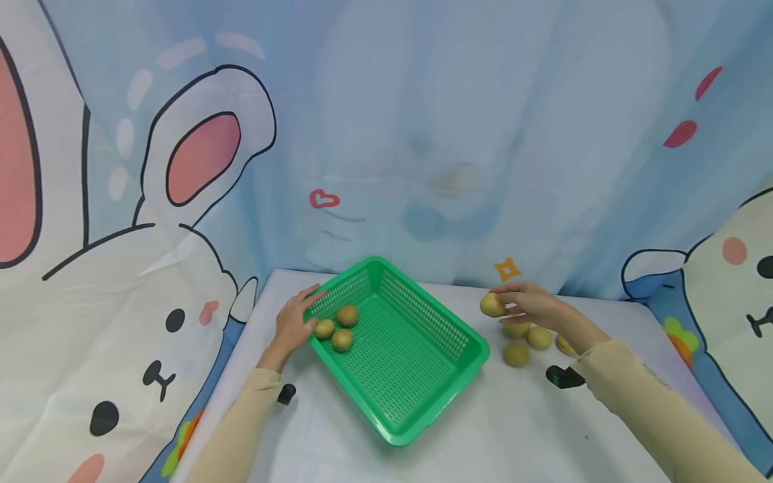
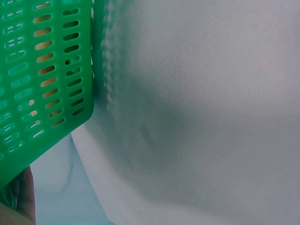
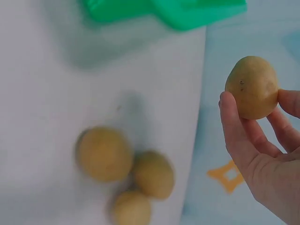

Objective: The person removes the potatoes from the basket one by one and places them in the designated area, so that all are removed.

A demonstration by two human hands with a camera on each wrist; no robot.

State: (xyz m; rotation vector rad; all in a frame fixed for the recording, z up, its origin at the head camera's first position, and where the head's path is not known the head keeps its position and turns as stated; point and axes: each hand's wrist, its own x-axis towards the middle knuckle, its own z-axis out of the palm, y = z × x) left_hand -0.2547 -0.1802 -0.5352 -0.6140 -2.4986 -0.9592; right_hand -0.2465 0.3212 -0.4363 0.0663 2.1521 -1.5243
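Taking the basket [image 1: 401, 362] as my dial in the head view, with twelve toward the curtain [image 1: 374, 100], I have the left hand [image 1: 294, 324] at about ten o'clock, gripping the rim with its fingers over the edge; the left wrist view catches only part of that hand below the slotted wall. Inside, just by it and also toward ten, three potatoes [image 1: 341, 339] sit close together on the basket floor. At two o'clock, outside the basket, I see the right hand [image 1: 528, 305] pinching a single potato [image 1: 492, 305] between thumb and fingers, spread only as wide as that potato; the right wrist view shows it held up off the table [image 1: 483, 436]. Around three o'clock, four loose potatoes [image 1: 516, 354] rest on the white cloth, one partly hidden beneath the right hand and another beside its wrist. A yellow star [image 1: 507, 269] is printed on the curtain at about one o'clock, just beyond the right hand.
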